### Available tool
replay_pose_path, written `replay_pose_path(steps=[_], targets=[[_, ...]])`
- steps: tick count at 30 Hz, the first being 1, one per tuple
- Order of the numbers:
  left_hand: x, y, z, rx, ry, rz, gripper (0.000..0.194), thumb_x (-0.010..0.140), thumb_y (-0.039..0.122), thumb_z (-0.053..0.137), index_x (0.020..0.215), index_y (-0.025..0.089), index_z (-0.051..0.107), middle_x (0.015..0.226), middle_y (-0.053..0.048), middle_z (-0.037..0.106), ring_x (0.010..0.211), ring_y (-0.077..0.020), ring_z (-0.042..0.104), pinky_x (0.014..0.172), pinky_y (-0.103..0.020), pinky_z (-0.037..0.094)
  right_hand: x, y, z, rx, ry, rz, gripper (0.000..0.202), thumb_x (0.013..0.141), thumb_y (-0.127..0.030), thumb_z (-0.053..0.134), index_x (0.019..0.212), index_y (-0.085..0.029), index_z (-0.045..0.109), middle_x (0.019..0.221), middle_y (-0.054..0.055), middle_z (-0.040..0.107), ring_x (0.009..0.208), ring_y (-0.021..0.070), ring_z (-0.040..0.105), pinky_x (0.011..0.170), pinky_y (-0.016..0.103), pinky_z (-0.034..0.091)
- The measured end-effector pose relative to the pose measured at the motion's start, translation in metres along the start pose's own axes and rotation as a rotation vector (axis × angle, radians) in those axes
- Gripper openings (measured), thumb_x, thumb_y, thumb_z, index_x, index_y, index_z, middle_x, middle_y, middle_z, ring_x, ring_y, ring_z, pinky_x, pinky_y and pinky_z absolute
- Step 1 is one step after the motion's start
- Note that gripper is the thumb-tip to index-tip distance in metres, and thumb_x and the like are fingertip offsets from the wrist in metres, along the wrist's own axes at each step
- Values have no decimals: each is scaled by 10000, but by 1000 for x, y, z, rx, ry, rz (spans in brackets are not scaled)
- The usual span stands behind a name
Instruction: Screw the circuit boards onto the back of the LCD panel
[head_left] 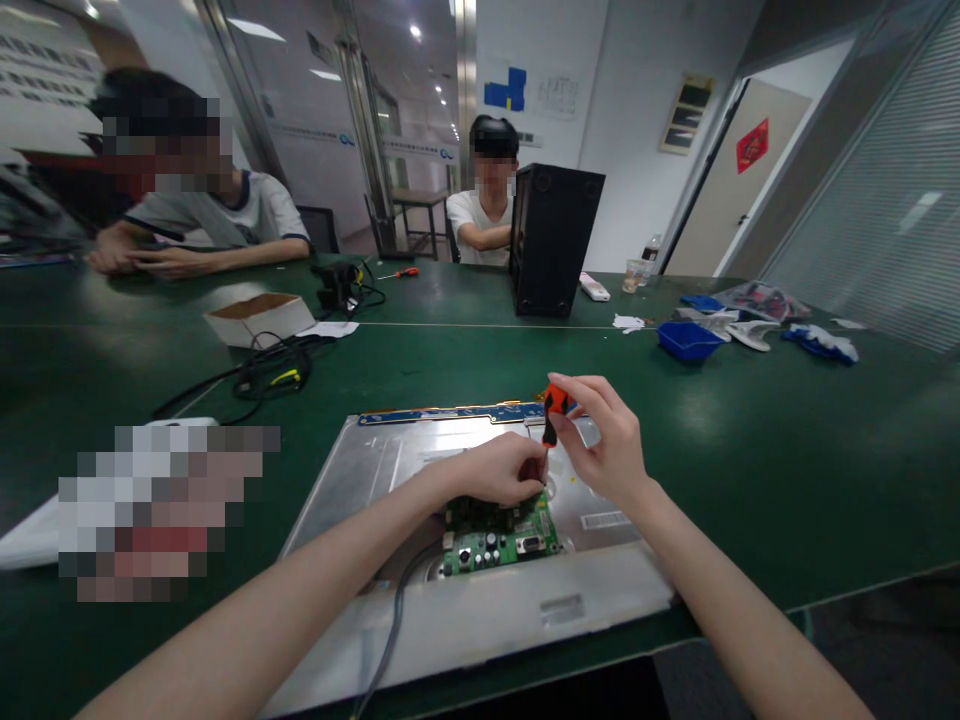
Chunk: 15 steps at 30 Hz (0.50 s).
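Note:
My right hand [611, 445] grips an orange and black screwdriver [555, 405] by its handle, held upright with the shaft pointing down. Close to the screwdriver's lower end, my left hand [508, 468] has its fingers pinched together; what lies between them is hidden. Both hands are over a green circuit board [499, 535] with connectors and capacitors. The board sits on the silver metal back of a flat display panel [360, 470]. Along the panel's far edge runs a narrow blue circuit strip [431, 415]. A grey cable [396, 610] crosses the panel's near left part.
The green table [750, 450] bears a black computer case [555, 240], an open cardboard box [259, 318], black cables [262, 375], a blue tray [688, 340] and another screwdriver [405, 273]. Two people sit across the table. A pixelated item [165, 510] lies at left.

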<state>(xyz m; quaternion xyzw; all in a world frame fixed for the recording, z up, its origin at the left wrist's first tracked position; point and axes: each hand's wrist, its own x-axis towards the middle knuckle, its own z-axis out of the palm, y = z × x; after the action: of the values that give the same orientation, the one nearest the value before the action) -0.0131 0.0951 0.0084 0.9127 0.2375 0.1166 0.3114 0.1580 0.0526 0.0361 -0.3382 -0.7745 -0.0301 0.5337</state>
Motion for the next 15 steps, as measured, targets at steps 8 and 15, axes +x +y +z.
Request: replay_pose_path(steps=[8,15], targets=[[-1,0,-3,16,-26,-9,102,682,56,579,728,146,591,605,42,547,541,-103,485,522,-199,349,-6,5,5,13,84,88,400,822,-289,679,1160,-259,465,978,45,681,776,180,676,663,320,573],[-1,1,-3,27,-17,7,69,713,84,584,717,153,580,593,46,538,537,-106,491,524,-200,354,0,-2,-1,39,35,12,340,859,-189,581,1184,-260,510,1042,62,651,861,182,650,650,303,563]])
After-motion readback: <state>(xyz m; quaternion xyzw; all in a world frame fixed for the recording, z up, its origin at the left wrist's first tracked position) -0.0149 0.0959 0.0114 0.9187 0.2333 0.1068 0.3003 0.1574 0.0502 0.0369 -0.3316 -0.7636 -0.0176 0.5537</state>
